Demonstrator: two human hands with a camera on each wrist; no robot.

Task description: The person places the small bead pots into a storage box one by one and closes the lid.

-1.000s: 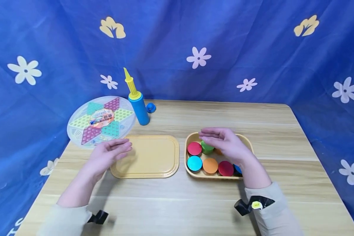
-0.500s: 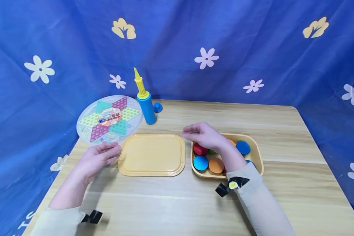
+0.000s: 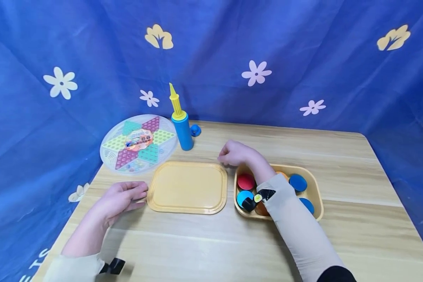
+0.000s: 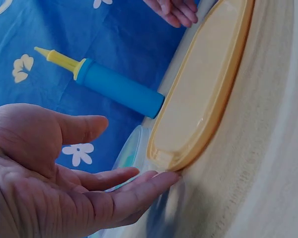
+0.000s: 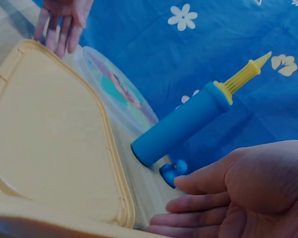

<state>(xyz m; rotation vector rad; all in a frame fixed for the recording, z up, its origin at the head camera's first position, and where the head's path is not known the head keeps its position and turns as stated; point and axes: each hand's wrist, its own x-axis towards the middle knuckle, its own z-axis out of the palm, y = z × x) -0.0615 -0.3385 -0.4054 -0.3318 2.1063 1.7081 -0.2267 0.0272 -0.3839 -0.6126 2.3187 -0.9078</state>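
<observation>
Moving my right hand (image 3: 234, 153) out of the bowl (image 3: 311, 219) of coloured discs (image 3: 246, 181); a second ago it hovered over them, now it sits left of the bowl's far corner, above the table near the far right corner of the empty tray (image 3: 187, 187). Fingers lie loosely curled; the wrist view shows nothing between them, so no disc came along. The discs are all in the bowl, right of the tray. My left hand (image 3: 121, 197) has slid nearer and now rests flat on the table, fingers straight, tips touching the tray's near left edge. Pump (image 3: 181, 125) and game board (image 3: 139, 142) sit beyond, untouched.
</observation>
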